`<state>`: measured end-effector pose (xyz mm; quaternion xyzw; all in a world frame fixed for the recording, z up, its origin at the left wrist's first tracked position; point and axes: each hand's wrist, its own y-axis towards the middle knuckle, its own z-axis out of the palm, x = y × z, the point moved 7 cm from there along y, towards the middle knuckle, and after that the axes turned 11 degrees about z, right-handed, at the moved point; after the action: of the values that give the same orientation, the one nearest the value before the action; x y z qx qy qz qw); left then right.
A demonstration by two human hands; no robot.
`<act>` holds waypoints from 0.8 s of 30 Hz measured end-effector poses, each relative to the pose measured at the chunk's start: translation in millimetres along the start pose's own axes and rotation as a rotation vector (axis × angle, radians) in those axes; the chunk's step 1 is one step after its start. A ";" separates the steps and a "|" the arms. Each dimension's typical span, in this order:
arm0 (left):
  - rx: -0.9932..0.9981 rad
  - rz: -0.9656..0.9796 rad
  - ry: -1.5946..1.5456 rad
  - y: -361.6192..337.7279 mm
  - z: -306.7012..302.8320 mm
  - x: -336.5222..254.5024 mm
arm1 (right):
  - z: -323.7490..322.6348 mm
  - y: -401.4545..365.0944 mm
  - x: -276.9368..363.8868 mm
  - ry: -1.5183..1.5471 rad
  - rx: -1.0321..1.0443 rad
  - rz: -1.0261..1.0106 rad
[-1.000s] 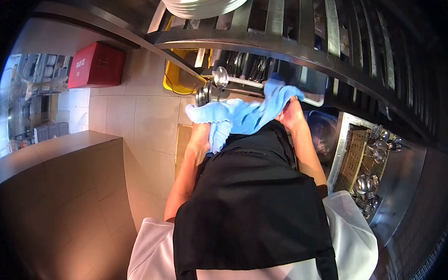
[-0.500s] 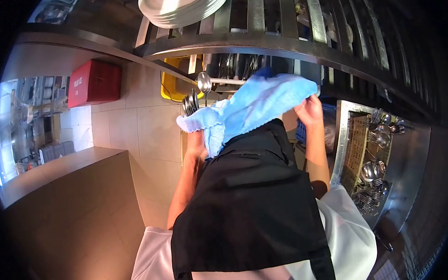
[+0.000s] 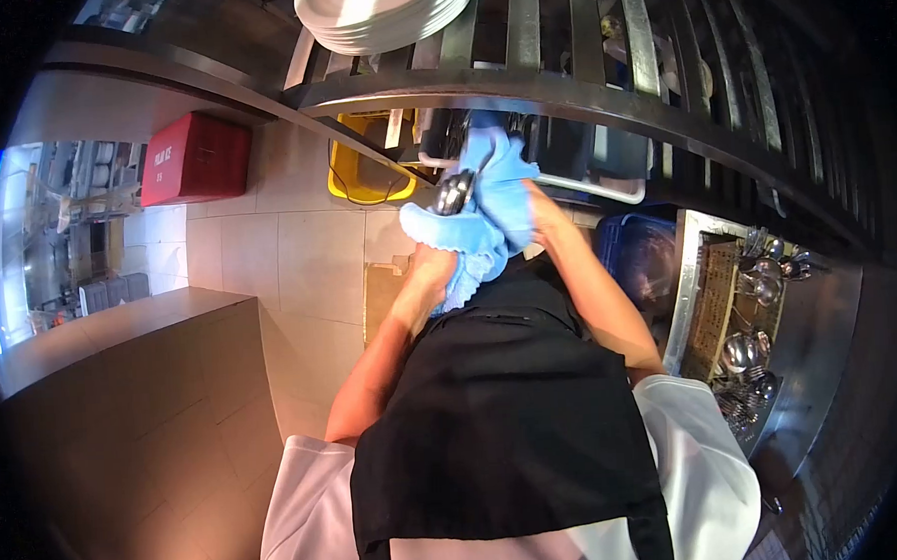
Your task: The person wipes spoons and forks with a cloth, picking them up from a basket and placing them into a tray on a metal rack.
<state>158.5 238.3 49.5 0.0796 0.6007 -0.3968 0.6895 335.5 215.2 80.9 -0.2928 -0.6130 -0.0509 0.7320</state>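
Note:
A light blue cloth (image 3: 508,192) is bunched between my two hands. My left hand (image 3: 434,267) is closed round the cloth's lower left part, and a bunch of spoons (image 3: 454,194) sticks up out of the folds there. The spoon handles are hidden in the cloth. On the other side, my right hand (image 3: 543,216) is closed on the cloth and presses it against the spoons' right side; its fingers are mostly covered by the fabric.
A slatted metal shelf (image 3: 520,82) crosses ahead, carrying stacked white plates (image 3: 388,32). Below are a yellow bin (image 3: 374,173), a dark tray (image 3: 604,163) and cutlery. A tray of spoons and forks (image 3: 742,352) lies right; a red box (image 3: 196,158) stands left.
My right hand has swung in leftward, bringing the outstretched cloth together around the spoons. My left hand has moved slightly right and up with the spoons.

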 end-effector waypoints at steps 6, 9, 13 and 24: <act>-0.233 -0.013 0.297 -20.5 27.5 -55.3 | -3.0 37.4 -68.1 0.497 -0.061 0.145; -0.211 -0.019 0.114 -6.2 15.4 -26.0 | 33.5 1.9 -59.9 0.480 -0.072 0.303; -0.167 0.043 0.156 -2.8 14.8 -19.2 | 14.0 30.4 -82.1 0.735 0.059 0.501; -0.062 -0.155 -0.485 10.0 1.8 34.4 | -12.7 47.3 -86.6 0.381 0.209 0.596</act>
<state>165.0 228.4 15.7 -0.0853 0.4339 -0.4373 0.7831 346.0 223.3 -17.7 -0.3676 -0.3554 0.1738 0.8416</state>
